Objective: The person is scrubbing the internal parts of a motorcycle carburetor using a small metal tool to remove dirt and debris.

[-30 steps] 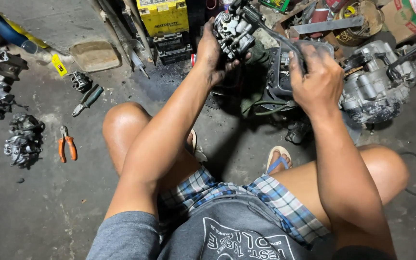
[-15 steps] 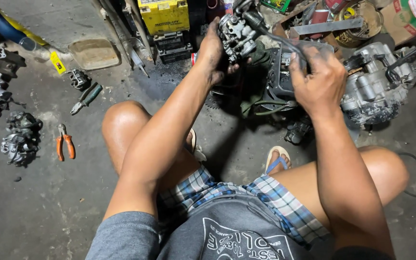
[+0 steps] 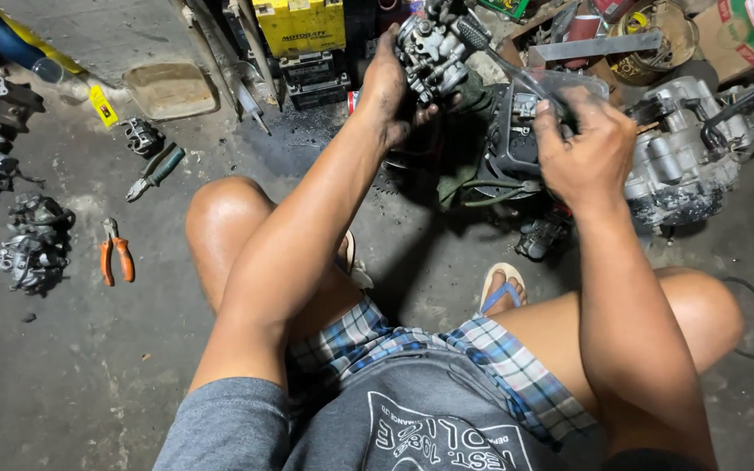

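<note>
Barely moved since earlier: left hand [image 3: 392,83] grip stays closed around the carburetor [image 3: 434,44], held up. Right hand [image 3: 588,148] grip closed on a thin tool [image 3: 503,65] reaching the carburetor, engine [image 3: 682,148] just beside it.

Both arms reached forward from between the bent, spread knees. The left hand [image 3: 392,83] was raised higher, its grimy fingers curled in a grip, while the right hand [image 3: 588,148] was clenched with the knuckles turned up.
</note>
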